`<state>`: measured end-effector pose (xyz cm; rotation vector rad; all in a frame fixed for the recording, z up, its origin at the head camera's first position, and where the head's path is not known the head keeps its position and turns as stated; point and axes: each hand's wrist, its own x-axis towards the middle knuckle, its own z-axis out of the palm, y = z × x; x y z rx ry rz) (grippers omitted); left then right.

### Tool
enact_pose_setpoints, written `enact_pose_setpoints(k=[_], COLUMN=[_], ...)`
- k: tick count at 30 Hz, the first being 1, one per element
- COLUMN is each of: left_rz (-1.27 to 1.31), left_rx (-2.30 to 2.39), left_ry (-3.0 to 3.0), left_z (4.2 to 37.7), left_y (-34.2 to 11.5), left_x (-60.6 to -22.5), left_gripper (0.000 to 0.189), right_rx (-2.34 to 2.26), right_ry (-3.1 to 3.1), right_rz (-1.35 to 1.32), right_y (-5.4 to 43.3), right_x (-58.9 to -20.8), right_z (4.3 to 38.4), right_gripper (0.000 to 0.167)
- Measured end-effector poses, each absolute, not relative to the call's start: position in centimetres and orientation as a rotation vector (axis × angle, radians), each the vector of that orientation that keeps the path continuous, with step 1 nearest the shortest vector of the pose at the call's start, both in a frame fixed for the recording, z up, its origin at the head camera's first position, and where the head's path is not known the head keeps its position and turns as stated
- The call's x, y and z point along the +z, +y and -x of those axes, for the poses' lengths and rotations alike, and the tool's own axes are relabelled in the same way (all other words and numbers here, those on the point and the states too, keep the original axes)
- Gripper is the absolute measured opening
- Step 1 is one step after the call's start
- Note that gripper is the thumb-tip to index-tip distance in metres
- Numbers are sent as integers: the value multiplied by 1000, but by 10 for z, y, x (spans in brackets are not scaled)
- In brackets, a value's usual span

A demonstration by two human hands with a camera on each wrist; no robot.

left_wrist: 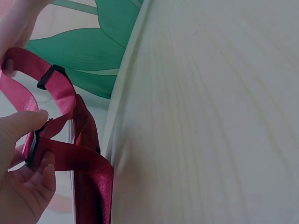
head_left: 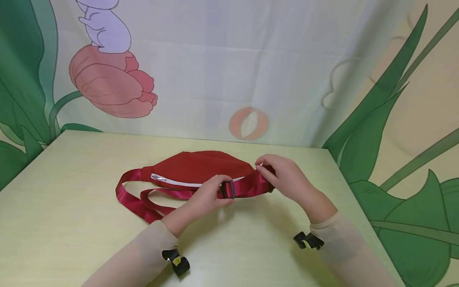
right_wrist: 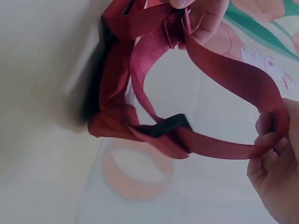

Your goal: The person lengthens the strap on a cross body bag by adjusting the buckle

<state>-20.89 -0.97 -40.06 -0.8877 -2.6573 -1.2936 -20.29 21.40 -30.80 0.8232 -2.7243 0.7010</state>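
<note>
A red waist bag (head_left: 201,167) with a white zipper lies toward the back of the table. Its shiny crimson strap (head_left: 251,186) curves forward in front of the bag. My left hand (head_left: 205,198) pinches a black strap slider (head_left: 228,189) between thumb and fingers. To its right, my right hand (head_left: 288,178) holds a bend of the strap, raised near the bag's right end. In the right wrist view the strap makes a wide loop between both hands, and a second black buckle (right_wrist: 170,125) sits on it near the bag's end.
Another loop of the strap (head_left: 130,195) trails over the pale wooden table (head_left: 71,223) at left. Behind the table hangs a printed curtain (head_left: 193,79) with flowers and leaves. Small black clips (head_left: 175,263) are on both sleeves.
</note>
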Motion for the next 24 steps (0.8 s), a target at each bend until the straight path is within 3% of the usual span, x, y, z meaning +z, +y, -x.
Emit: enact_pose_setpoints(k=[4,8,14,24], left_rz=[915,970,1044,858], left_rx=[-1315,-1395,-1594,-1557], left_ry=[-2634,-2598,-2524,-2558], left_z=[209,208,205,209], left_y=[-7,-1,5,-21], left_x=[-401,-400,-397,-395], left_gripper=[49,48,44,41], right_rx=[494,730,1021,824], right_ry=[-2487,-2477,-2639,-2876], right_rz=[-1073,-1172,-1044,-765], right_y=[201,188,181,225], right_x=[-301,-293,-289,-329], right_z=[202,199,202,220], right_gripper=[9,9,11,22])
